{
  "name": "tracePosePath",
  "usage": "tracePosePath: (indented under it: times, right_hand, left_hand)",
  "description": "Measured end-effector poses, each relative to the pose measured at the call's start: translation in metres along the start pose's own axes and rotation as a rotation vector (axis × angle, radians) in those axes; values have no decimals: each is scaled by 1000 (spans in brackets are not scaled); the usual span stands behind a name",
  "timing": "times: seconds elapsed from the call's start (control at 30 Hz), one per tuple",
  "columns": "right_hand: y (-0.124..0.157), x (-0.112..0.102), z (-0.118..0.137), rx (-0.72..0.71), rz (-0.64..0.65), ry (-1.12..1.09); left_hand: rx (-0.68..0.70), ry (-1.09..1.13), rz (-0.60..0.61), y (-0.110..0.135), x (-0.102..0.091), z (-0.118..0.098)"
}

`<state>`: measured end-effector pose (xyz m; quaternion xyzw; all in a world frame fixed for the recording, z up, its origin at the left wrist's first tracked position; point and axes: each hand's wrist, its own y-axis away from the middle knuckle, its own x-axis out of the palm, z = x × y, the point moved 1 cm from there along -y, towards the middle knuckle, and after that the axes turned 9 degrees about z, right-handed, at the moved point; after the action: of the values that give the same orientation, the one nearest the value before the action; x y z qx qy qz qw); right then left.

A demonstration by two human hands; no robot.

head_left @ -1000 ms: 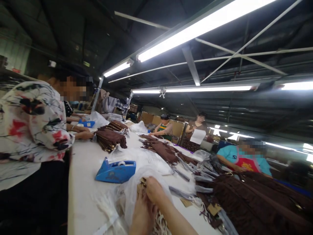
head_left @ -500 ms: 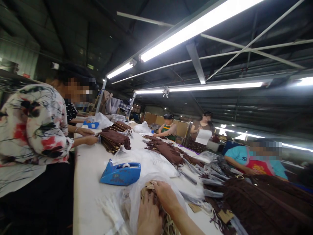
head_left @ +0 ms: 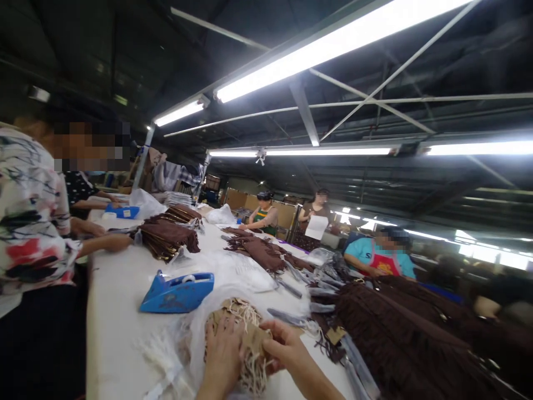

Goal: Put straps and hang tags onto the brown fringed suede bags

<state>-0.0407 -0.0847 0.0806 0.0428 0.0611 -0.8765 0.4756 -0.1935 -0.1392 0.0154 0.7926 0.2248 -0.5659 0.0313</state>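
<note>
In front of me a clear plastic bag point(head_left: 195, 339) lies open, filled with brown cardboard hang tags point(head_left: 233, 306) on cream strings point(head_left: 255, 383). My left hand point(head_left: 224, 350) rests over the tags inside the bag, fingers stretched out and lying on them. Beside it, at the bag's right side, my right hand point(head_left: 285, 347) pinches a brown hang tag point(head_left: 253, 340) between thumb and fingers. Some strings dangle below that tag. Just beyond the bag stands a blue tape dispenser point(head_left: 177, 294).
Brown fringed textiles point(head_left: 400, 328) are heaped on the right, with more brown stacks point(head_left: 170, 233) farther along the white table point(head_left: 112, 322). White plastic bags point(head_left: 245, 272) lie mid-table. A co-worker in a floral top point(head_left: 33, 222) stands left; another in turquoise point(head_left: 358, 247) is across.
My view has swung to the right. My right hand has drawn a tag up from the bunch, and the bag's contents show more openly. My left hand stays on the tags.
</note>
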Motion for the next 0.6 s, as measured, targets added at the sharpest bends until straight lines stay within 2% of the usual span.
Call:
tracePosePath:
  times: [0.07,0.13,0.23,0.3,0.4,0.43,0.5,0.57,0.6]
  right_hand:
    - [28,-8,17,35,11,-84]
    - [59,-18,35,35,-45,-172]
    - [107,-34,55,-28,-224,-315]
    - [138,-43,61,-84,-361,-381]
    - [178,-49,58,-178,-532,-406]
    - [189,-50,56,-209,-571,-397]
    - [207,-48,50,-263,-631,-366]
    - [222,-44,45,-298,-651,-320]
    - [229,-42,43,-310,-652,-297]
  left_hand:
    - [0,-53,-10,1,-7,-4]
    - [15,-126,-2,3,-15,-8]
    - [43,-259,-13,4,-26,-11]
    - [74,-332,-89,5,-35,-16]
    - [166,-266,-165,12,-50,-41]
    - [210,-144,-130,19,-53,-56]
    - [295,249,59,41,-55,-94]
    - [351,678,381,72,-47,-137]
    - [367,804,542,89,-40,-158]
